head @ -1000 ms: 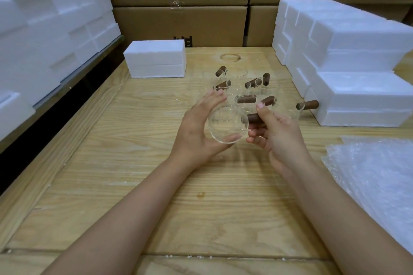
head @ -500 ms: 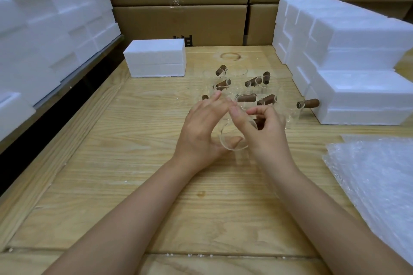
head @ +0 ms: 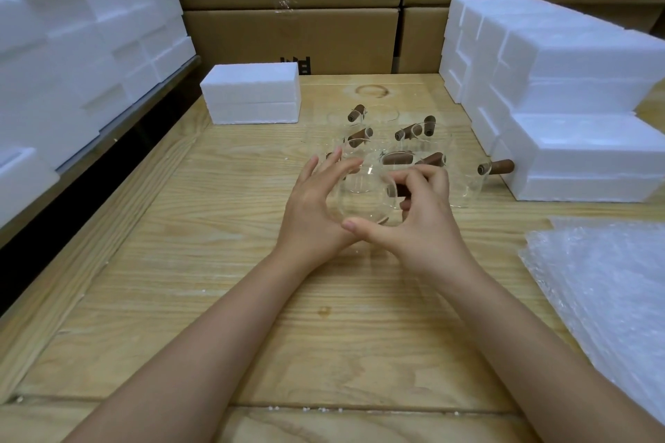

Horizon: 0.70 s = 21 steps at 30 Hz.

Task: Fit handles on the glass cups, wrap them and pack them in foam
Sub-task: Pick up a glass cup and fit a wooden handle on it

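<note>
I hold a clear glass cup [head: 363, 201] above the wooden table [head: 223, 298], its mouth turned toward me. My left hand [head: 316, 205] cups its left side with the fingers spread along the rim. My right hand [head: 417, 219] wraps the right side, its fingers curled round the brown wooden handle [head: 394, 190] and its thumb under the cup. Behind the hands stand several more glass cups [head: 424, 151] with brown handles. One handled cup [head: 467, 187] sits further right, its handle [head: 498, 166] pointing at the foam.
White foam blocks [head: 583, 140] are stacked at the right, a single foam box [head: 252, 93] at the back left, and more foam [head: 72, 39] on the left. Bubble wrap sheets [head: 604, 298] lie at the right edge. Cardboard boxes [head: 288, 39] line the back.
My right hand shifted from pinching over the rim to gripping the handle side, its thumb now under the cup. The cup tilted and sank slightly; my left fingers spread wider.
</note>
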Each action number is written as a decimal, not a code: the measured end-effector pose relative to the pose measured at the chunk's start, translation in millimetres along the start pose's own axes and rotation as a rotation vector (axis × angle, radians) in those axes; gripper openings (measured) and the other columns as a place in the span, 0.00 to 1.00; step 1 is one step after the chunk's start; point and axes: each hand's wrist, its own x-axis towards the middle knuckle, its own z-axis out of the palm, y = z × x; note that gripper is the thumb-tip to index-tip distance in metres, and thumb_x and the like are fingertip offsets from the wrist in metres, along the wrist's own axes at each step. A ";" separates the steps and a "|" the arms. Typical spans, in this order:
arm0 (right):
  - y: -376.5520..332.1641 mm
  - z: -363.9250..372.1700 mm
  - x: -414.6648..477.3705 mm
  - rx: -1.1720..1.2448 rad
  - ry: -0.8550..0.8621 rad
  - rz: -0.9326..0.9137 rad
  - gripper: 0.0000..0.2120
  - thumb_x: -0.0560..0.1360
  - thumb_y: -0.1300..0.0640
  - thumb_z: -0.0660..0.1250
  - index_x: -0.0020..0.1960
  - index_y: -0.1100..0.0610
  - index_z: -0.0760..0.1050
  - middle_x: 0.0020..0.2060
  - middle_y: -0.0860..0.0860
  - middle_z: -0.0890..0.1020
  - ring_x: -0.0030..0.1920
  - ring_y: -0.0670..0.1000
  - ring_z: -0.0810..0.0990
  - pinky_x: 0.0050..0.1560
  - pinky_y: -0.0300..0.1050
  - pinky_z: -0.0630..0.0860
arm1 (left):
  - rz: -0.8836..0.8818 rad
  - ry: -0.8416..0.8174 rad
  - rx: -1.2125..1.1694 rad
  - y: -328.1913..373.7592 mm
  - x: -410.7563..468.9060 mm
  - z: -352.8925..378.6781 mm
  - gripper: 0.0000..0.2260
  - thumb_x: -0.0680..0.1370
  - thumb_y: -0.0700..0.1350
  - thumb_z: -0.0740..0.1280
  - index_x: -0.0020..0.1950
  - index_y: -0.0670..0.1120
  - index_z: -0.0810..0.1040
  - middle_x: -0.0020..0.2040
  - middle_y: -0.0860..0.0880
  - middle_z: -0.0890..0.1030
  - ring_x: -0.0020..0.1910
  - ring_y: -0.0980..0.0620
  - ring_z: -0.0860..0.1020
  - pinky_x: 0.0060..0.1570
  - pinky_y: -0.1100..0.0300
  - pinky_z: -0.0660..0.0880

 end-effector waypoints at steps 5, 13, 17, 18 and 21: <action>-1.4 -14.8 8.1 0.148 -0.090 0.044 0.38 0.53 0.44 0.77 0.62 0.50 0.76 0.55 0.44 0.68 0.43 0.42 0.69 0.50 0.30 0.71 | -0.111 -0.047 -0.086 -4.2 2.3 -3.5 0.31 0.61 0.61 0.73 0.63 0.58 0.73 0.68 0.55 0.75 0.74 0.58 0.64 0.74 0.65 0.52; 6.2 -21.9 15.0 0.453 -0.176 0.194 0.22 0.60 0.46 0.73 0.53 0.51 0.83 0.55 0.47 0.82 0.38 0.35 0.77 0.43 0.36 0.69 | -0.011 -0.045 -0.034 0.1 1.0 -6.5 0.33 0.62 0.45 0.82 0.65 0.50 0.75 0.62 0.73 0.67 0.69 0.54 0.72 0.71 0.71 0.51; 4.4 -15.9 13.1 0.536 -0.091 0.237 0.17 0.59 0.44 0.73 0.44 0.52 0.84 0.39 0.42 0.84 0.32 0.36 0.76 0.33 0.29 0.69 | 0.025 -0.032 -0.017 2.6 -0.5 -4.9 0.33 0.62 0.43 0.82 0.64 0.45 0.76 0.61 0.73 0.65 0.67 0.50 0.74 0.71 0.70 0.55; 3.6 -13.9 12.3 0.556 -0.058 0.252 0.17 0.58 0.43 0.73 0.42 0.53 0.83 0.36 0.42 0.84 0.31 0.36 0.76 0.33 0.28 0.69 | 0.026 -0.036 -0.014 3.1 -0.7 -4.8 0.33 0.62 0.44 0.82 0.64 0.44 0.76 0.61 0.70 0.67 0.68 0.50 0.73 0.71 0.70 0.55; 1.7 -7.5 10.0 0.543 0.044 0.317 0.21 0.56 0.38 0.72 0.38 0.54 0.80 0.31 0.42 0.80 0.30 0.36 0.74 0.34 0.32 0.67 | 0.074 -0.075 0.027 4.3 -1.2 -2.8 0.31 0.63 0.44 0.81 0.64 0.40 0.76 0.62 0.55 0.76 0.70 0.51 0.70 0.72 0.65 0.57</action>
